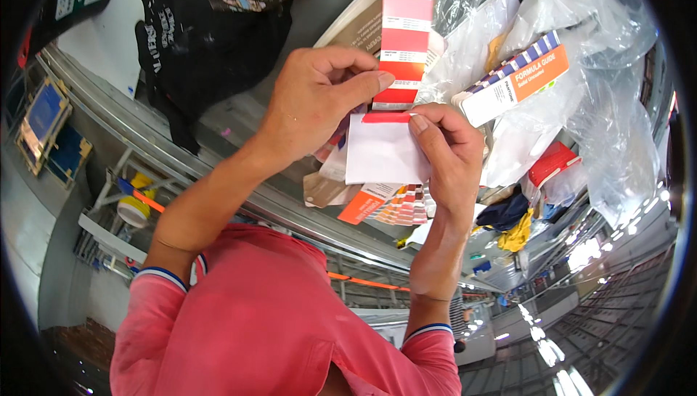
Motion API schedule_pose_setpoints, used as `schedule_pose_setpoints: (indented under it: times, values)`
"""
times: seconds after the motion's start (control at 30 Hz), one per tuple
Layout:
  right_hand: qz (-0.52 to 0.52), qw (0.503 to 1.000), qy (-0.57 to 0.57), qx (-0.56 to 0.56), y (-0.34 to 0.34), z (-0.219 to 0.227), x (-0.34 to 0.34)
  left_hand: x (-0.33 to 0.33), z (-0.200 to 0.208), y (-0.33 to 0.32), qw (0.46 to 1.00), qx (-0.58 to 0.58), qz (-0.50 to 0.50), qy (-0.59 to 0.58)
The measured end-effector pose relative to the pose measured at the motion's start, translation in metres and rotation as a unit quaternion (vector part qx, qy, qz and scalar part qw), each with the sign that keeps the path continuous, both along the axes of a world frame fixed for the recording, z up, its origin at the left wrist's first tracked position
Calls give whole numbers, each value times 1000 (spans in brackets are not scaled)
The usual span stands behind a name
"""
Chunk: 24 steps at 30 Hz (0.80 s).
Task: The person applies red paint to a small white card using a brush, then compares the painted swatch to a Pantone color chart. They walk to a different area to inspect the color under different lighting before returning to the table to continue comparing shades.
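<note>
We hold a long colour strip [404, 26] of red and pink swatches upright in our left hand [314, 102], thumb and forefinger pinched on its lower end, where the deepest red patches sit. Our right hand [449, 150] grips a white card [379, 150] from its right edge, fingers curled over the top corner, and a thin red sample band [385, 116] lies along the card's upper edge, right under the strip's bottom swatch, so that the two reds touch or nearly touch. Both hands are closed on what they carry, neither is free. We judge the step in hand to be a comparison of the red band against the swatches on the strip, held above the cluttered grey surface [319, 4]. Below the card a fanned-out swatch book [396, 206] with orange and brown tones lies open, and to the right a closed swatch guide [517, 76] with an orange cover rests among crumpled clear plastic bags [581, 26]. A black garment [196, 40] lies at the upper left, and a small red box [553, 164] sits further right. The next move, as we judge it, calls for a steady left pinch while the strip slides in small steps past the band, keeping the edges flush and the light even, since a tilt or shadow could mislead the eye.
</note>
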State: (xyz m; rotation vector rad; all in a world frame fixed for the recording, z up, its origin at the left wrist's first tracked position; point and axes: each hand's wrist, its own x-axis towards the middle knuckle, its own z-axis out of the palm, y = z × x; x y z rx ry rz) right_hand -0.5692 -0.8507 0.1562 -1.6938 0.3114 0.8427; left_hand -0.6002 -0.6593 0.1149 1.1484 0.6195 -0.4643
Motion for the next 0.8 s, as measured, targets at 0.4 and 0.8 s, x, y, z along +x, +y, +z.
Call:
schedule_pose_setpoints:
  times: [0.4,0.8]
  values:
    - [-52,998,-4,-20,-2,-17,-3,9,-21,-8,992,-119,37,25]
    - [-31,999,-24,-24,0,-20,-1,9,-28,-2,987,-156,37,24]
